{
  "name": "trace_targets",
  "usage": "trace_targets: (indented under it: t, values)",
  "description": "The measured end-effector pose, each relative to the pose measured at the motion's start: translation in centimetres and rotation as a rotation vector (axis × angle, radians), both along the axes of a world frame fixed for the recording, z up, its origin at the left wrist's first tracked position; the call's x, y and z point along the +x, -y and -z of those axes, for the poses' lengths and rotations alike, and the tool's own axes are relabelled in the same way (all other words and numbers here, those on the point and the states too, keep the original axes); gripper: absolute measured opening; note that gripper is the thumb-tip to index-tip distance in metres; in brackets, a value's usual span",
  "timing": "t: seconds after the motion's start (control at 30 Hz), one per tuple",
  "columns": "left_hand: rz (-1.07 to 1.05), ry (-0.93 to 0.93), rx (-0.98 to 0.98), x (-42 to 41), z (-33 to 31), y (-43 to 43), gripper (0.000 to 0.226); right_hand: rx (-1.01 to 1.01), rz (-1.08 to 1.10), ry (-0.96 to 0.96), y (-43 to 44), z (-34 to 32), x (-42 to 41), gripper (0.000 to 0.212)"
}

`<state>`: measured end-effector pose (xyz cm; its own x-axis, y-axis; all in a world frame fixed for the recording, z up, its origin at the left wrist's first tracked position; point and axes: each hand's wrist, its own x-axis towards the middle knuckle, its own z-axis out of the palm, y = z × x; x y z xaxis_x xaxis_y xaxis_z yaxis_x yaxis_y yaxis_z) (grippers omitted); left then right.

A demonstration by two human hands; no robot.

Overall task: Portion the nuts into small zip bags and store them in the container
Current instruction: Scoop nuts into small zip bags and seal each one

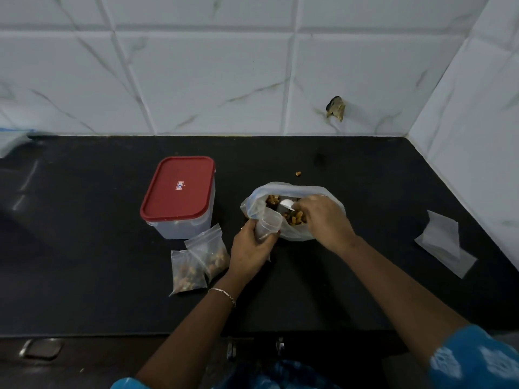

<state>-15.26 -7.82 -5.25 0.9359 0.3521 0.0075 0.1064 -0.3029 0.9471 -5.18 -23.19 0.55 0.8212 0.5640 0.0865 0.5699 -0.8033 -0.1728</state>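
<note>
A large clear bag of nuts point(295, 234) stands open on the black counter point(351, 276). My left hand point(250, 251) grips a small zip bag point(268, 224) with its mouth held open at the big bag's rim. My right hand point(323, 217) reaches inside the big bag and holds a white spoon point(287, 204) over the nuts. Two filled small zip bags point(196, 265) lie left of my left hand. The clear container with a red lid point(178, 189) stands shut behind them.
Several empty small zip bags point(443, 242) lie at the right near the tiled side wall. One loose nut point(298, 173) sits behind the big bag. A tiled back wall bounds the counter. Drawer handles point(39, 348) show below the front edge.
</note>
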Motion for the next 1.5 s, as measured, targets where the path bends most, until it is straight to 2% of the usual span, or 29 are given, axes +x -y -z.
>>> trace_targets:
  t: [0.07, 0.13, 0.27, 0.37, 0.5, 0.6, 0.67, 0.77, 0.9, 1.0, 1.13, 1.23, 1.33, 1.43, 1.5]
  values:
    - [-0.001, 0.001, 0.005, -0.4, -0.1, -0.1, 0.022, -0.115, 0.031, -0.079, -1.9, -0.4, 1.0, 0.036]
    - [0.016, -0.011, -0.007, -0.6, -0.2, -0.2, 0.022, -0.106, -0.024, 0.025, -2.7, -0.2, 1.3, 0.035]
    - [0.029, -0.059, -0.013, -0.5, -0.2, -0.7, 0.026, -0.002, -0.073, 0.04, -2.3, 1.8, 2.0, 0.029]
    - [0.059, -0.099, 0.0, -0.5, -0.5, -1.1, 0.029, 0.113, 0.032, -0.032, -2.2, 2.4, 2.3, 0.026]
    - [0.096, -0.14, -0.044, -0.5, -0.9, -1.3, 0.03, 0.339, 0.017, -0.118, -1.1, 1.8, 2.0, 0.025]
    - [0.13, -0.148, -0.06, -0.6, -1.0, -1.4, 0.029, 0.431, 0.009, -0.256, 0.1, 1.6, 2.6, 0.026]
    - [0.139, -0.146, -0.064, -0.7, -1.2, -1.4, 0.03, 0.469, 0.008, -0.266, 0.5, 1.5, 2.8, 0.027]
    - [0.148, -0.152, -0.082, -0.8, -1.4, -1.4, 0.026, 0.439, -0.012, -0.166, 0.1, 1.7, 2.6, 0.026]
    - [0.167, -0.157, -0.092, -0.8, -1.3, -1.6, 0.023, 0.268, -0.032, -0.113, -1.2, 2.1, 2.4, 0.025]
    - [0.18, -0.162, -0.096, -0.8, -1.1, -1.6, 0.024, 0.375, -0.014, -0.191, -0.9, 2.2, 2.8, 0.025]
    - [0.194, -0.183, -0.106, -0.7, -0.6, -1.7, 0.025, 0.486, 0.001, -0.414, 0.1, 2.1, 3.2, 0.031]
    - [0.211, -0.202, -0.098, -0.6, -0.5, -1.6, 0.025, 0.575, 0.096, -0.549, 0.3, 2.1, 2.7, 0.028]
    - [0.243, -0.213, -0.092, -0.5, -0.1, -1.5, 0.028, 0.661, 0.3, -0.665, 0.0, 2.3, 2.1, 0.025]
    - [0.268, -0.208, -0.078, -0.5, 0.3, -1.4, 0.056, 0.76, 0.55, -0.82, -0.4, 2.6, 1.3, 0.024]
    - [0.278, -0.197, -0.074, -0.6, 0.1, -1.2, 0.065, 0.82, 0.629, -0.874, -0.7, 2.6, 0.9, 0.023]
